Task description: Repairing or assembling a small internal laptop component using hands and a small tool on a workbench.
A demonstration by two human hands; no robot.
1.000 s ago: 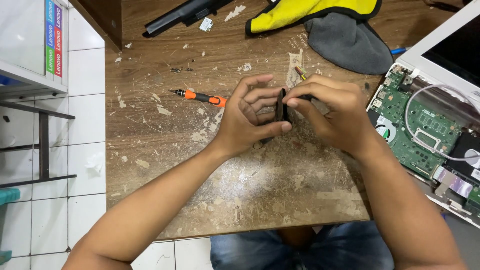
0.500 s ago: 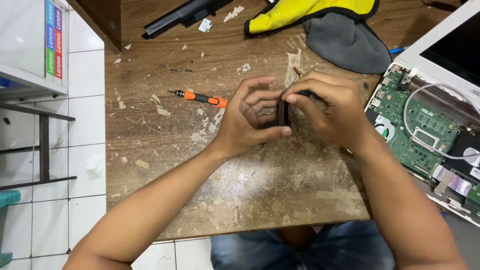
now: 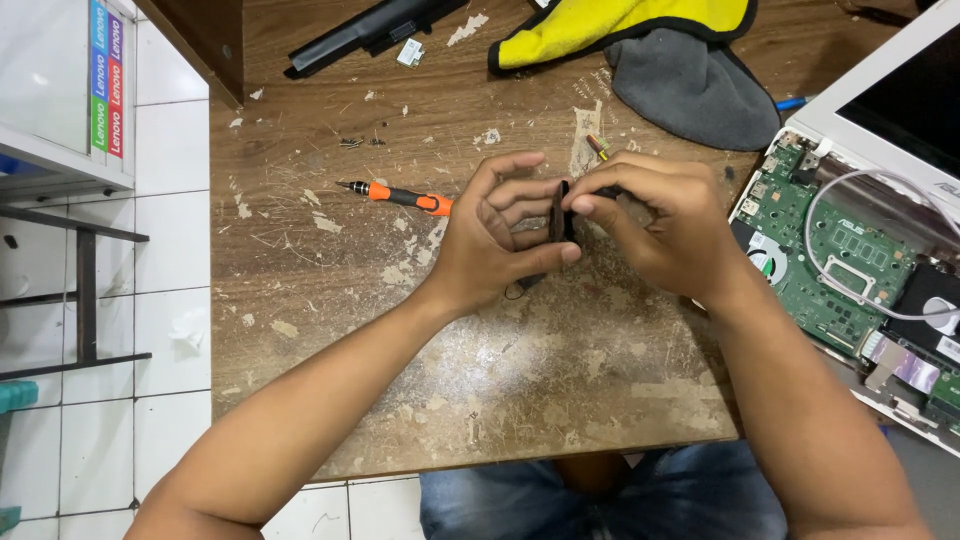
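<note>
Both of my hands meet over the middle of a scratched wooden table (image 3: 520, 390). My left hand (image 3: 490, 240) and my right hand (image 3: 660, 225) pinch a small dark flat part (image 3: 562, 212) between their fingertips, held on edge a little above the wood. Most of the part is hidden by my fingers, so its shape is unclear. A thin dark wire or loop (image 3: 520, 288) hangs just below it. An orange-handled screwdriver (image 3: 400, 197) lies on the table just left of my left hand.
An opened white laptop (image 3: 850, 250) with its green circuit board bare lies at the right edge. A yellow and grey cloth (image 3: 660, 50) and a long black battery pack (image 3: 370, 30) lie at the back. White floor tiles and a metal rack (image 3: 80, 280) are at the left.
My hands have stayed in place. Only the fingertips have shifted slightly around the small dark part.
</note>
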